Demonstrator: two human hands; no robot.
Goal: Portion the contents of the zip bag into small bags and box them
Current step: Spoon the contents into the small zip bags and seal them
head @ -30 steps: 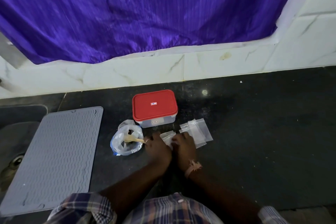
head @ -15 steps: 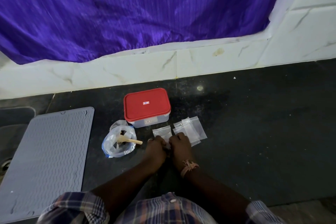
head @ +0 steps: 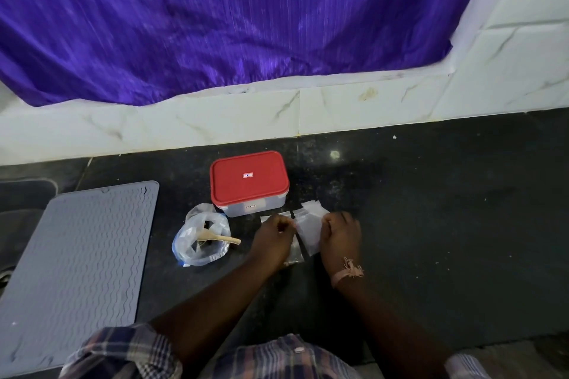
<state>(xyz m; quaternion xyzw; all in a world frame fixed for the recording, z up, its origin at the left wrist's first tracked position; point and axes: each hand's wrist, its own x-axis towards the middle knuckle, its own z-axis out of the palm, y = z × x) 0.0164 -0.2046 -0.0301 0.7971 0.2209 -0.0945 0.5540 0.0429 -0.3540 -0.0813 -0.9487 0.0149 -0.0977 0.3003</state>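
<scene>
An open zip bag point(head: 201, 238) with dark contents sits on the black counter, a small wooden spoon point(head: 217, 237) resting in its mouth. Behind it stands a clear box with a shut red lid point(head: 248, 181). To the right of the zip bag lie several small clear bags point(head: 309, 226). My left hand point(head: 272, 240) pinches the left edge of one small bag, and my right hand point(head: 340, 235) holds its right edge, stretching it between them just above the counter. Another small bag point(head: 294, 252) lies flat under my left hand.
A grey ribbed silicone mat point(head: 77, 268) covers the counter at the left, beside a dark sink edge point(head: 27, 194). A white tiled wall point(head: 338, 111) and purple curtain point(head: 246, 15) rise behind the box.
My hands have drawn apart from the middle of the pile. They now hold one small bag between them, my right hand further to the right.
</scene>
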